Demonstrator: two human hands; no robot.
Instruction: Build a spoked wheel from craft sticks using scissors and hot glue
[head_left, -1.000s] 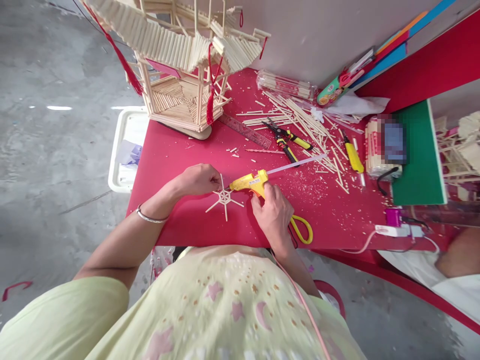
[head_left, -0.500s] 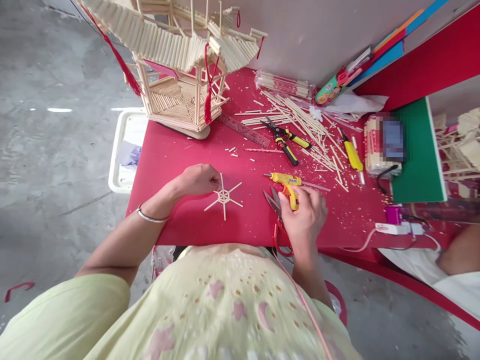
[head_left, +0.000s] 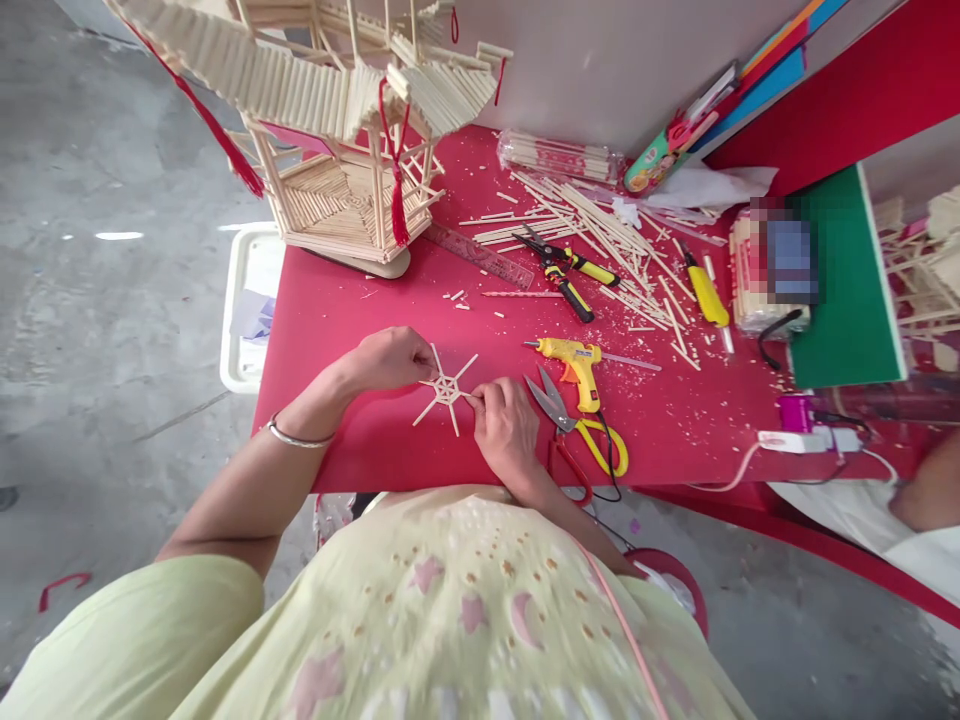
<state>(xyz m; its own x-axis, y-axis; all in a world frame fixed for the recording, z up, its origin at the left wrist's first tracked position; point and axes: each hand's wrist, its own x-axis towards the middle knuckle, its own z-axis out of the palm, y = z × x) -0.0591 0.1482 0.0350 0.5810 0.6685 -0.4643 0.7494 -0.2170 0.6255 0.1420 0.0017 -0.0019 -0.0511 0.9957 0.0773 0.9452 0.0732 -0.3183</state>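
One stick wheel (head_left: 448,390), one glue gun (head_left: 574,357), one pair of scissors (head_left: 555,408), one stick pavilion (head_left: 330,190).

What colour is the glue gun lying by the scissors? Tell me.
The glue gun is yellow, clearest in the head view.

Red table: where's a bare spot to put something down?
Barest is the left strip of the red table, between the stick pavilion and the left hand pinching the stick star. A smaller patch lies right of the glue gun, before the power strip. The back is crowded with loose sticks and pliers.
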